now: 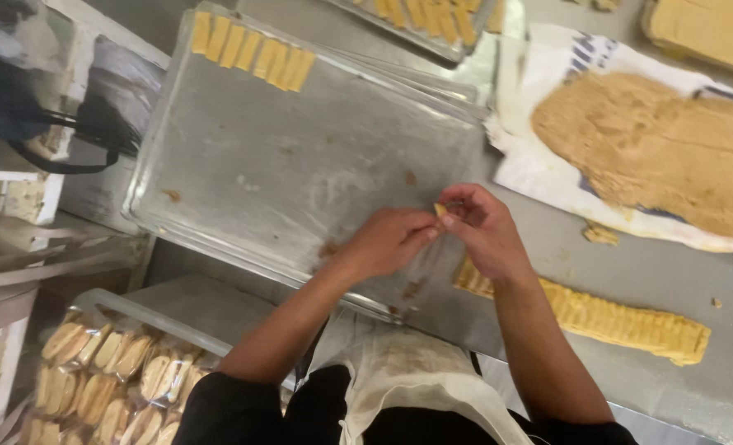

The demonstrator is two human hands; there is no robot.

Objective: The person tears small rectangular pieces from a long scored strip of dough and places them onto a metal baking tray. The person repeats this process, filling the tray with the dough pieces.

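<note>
My left hand (387, 239) and my right hand (483, 229) meet over the near right corner of a large metal baking tray (243, 156). Between their fingertips they pinch one small yellow dough piece (440, 209). A short row of several yellow dough sticks (252, 52) lies at the tray's far edge. Just right of my right wrist, a long ridged strip of cut yellow dough (622, 321) lies on the metal table.
A flattened slab of brown dough (655, 148) rests on white paper at the right. Another tray with dough sticks (424, 16) sits at the top. Bagged pastries (111, 371) fill a bin at lower left. A white apron (416, 371) hangs below.
</note>
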